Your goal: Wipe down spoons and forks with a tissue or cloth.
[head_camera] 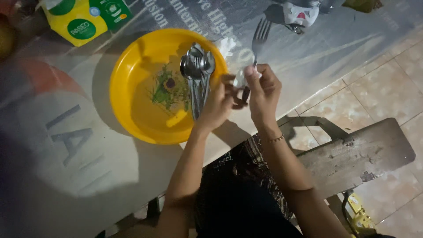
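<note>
Yellow plastic basin [132,110] on the table [66,167], flower print on its floor, a bunch of steel spoons [197,70] leaning against its right rim. Left hand [218,103] just beside that rim, fingers curled around what seems to be the lower part of a fork [257,42], tines pointing up and away over the table. Right hand [263,90] pinching a small wad of white tissue [240,79] against the fork's handle, fingers clenched on it. Probably mid-wipe: drying or polishing the fork, spoons apparently already dealt with. Next move likely calling for a steady grip with the left while drawing the tissue along the shaft toward the tines, without catching on the points. Yellow-and-green tissue packet [79,22] at the table's far edge; wooden bench [357,154] below, over tiled floor [387,88].
</note>
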